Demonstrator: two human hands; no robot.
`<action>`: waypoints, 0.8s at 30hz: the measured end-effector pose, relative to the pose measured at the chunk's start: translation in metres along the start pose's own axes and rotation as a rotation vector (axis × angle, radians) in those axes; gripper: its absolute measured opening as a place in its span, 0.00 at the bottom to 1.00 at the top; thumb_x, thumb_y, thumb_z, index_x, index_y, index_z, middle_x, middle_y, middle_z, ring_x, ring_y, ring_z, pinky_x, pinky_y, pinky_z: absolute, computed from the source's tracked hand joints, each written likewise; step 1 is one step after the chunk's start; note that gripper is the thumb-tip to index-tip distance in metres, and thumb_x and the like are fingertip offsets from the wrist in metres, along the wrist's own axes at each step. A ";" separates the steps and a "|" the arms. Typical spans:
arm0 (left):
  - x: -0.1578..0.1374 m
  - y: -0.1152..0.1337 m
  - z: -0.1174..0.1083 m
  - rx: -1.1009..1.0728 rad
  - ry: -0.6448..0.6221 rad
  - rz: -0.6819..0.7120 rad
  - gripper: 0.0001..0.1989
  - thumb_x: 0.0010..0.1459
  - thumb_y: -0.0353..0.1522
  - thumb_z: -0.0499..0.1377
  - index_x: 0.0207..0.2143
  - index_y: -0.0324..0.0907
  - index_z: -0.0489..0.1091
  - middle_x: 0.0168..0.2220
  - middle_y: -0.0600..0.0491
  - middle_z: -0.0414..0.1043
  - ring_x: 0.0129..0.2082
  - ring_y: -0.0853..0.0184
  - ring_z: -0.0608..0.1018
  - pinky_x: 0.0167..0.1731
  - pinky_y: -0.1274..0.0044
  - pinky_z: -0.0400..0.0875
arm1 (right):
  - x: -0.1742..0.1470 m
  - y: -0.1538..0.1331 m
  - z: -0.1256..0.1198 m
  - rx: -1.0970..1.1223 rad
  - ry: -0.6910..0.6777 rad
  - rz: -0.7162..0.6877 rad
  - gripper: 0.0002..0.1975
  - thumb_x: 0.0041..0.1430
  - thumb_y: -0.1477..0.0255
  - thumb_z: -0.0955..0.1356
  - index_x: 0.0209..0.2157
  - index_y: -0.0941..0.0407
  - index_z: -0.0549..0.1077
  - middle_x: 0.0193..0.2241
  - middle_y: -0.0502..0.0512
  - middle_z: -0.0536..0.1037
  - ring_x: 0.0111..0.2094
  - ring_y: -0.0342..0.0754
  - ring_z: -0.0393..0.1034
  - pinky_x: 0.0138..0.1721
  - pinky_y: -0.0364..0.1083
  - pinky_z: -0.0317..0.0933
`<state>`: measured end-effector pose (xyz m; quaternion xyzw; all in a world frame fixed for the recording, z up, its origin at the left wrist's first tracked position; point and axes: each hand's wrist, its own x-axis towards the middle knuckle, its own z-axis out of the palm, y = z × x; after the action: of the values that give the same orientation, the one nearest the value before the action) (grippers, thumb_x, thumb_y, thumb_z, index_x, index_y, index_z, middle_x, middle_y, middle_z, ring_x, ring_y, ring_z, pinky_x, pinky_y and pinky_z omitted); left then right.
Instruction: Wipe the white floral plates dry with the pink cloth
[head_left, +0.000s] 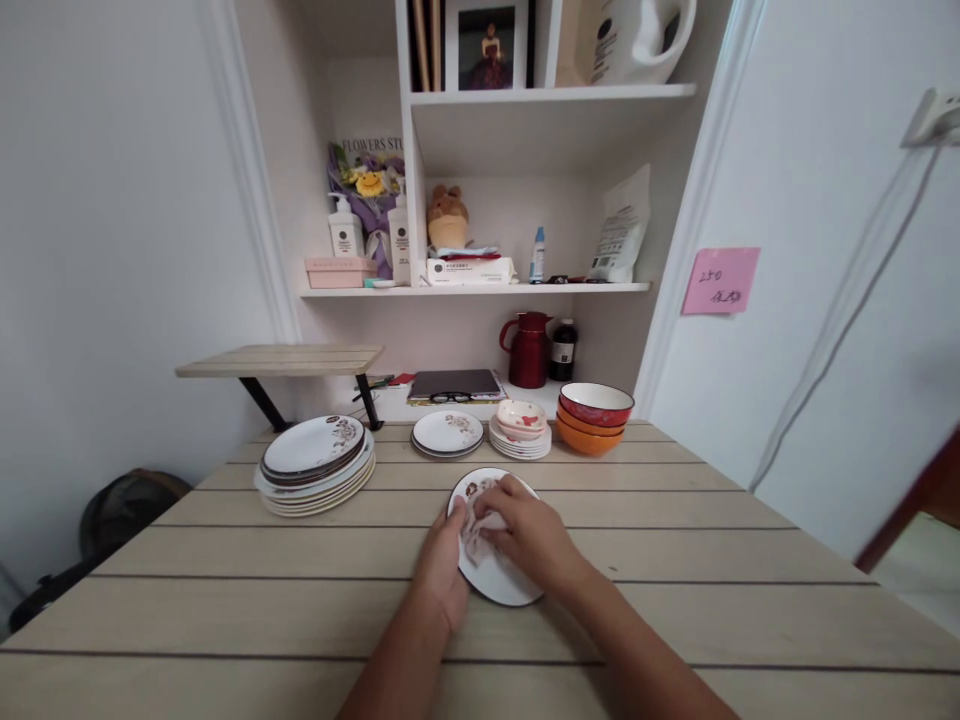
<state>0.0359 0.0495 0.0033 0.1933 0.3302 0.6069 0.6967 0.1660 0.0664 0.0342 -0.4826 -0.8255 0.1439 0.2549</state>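
Observation:
A white plate (504,580) with a dark rim and brown floral print is tilted a little above or on the slatted table, near the middle. My left hand (442,565) grips its left edge, thumb on the upper face and the other fingers mostly hidden beneath. Over the plate, my right hand (529,530) pinches a crumpled pale tissue or cloth (474,540) and presses it against the plate's left part. Beyond the hands lies a short stack of similar floral plates (448,433).
Larger plates (315,470) are stacked at the left, by a small raised shelf (281,361). Small dishes (520,430) and red and orange bowls (592,420) stand at the back right. Behind are a laptop-like dark slab (455,383) and a red jug (529,350).

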 end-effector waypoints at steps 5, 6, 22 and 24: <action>0.001 -0.003 0.000 0.083 0.040 -0.006 0.22 0.57 0.39 0.59 0.52 0.39 0.68 0.44 0.42 0.77 0.39 0.57 0.81 0.40 0.69 0.74 | 0.000 0.030 -0.017 -0.101 0.049 0.231 0.12 0.53 0.75 0.66 0.40 0.49 0.74 0.41 0.51 0.71 0.37 0.46 0.69 0.34 0.43 0.55; 0.001 -0.004 0.000 0.092 0.043 -0.005 0.22 0.57 0.40 0.59 0.52 0.39 0.68 0.45 0.42 0.77 0.39 0.57 0.81 0.40 0.69 0.74 | -0.002 0.034 -0.021 -0.130 0.006 0.255 0.13 0.52 0.75 0.66 0.40 0.49 0.74 0.40 0.52 0.71 0.36 0.46 0.69 0.33 0.43 0.54; 0.010 -0.008 -0.005 0.125 0.054 0.071 0.23 0.55 0.44 0.60 0.46 0.37 0.72 0.39 0.43 0.79 0.37 0.58 0.81 0.38 0.71 0.74 | 0.007 0.002 0.011 0.103 0.083 0.012 0.11 0.51 0.74 0.68 0.38 0.49 0.73 0.40 0.50 0.70 0.40 0.46 0.68 0.40 0.42 0.57; 0.009 -0.009 -0.004 0.178 0.068 0.072 0.24 0.55 0.45 0.60 0.47 0.38 0.72 0.39 0.43 0.79 0.36 0.59 0.81 0.37 0.71 0.74 | 0.010 0.012 0.004 0.031 0.134 0.079 0.11 0.53 0.74 0.67 0.39 0.48 0.73 0.41 0.50 0.70 0.40 0.46 0.68 0.38 0.42 0.56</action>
<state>0.0399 0.0565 -0.0073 0.2456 0.3993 0.6061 0.6426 0.1681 0.0812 0.0278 -0.5194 -0.7846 0.1337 0.3112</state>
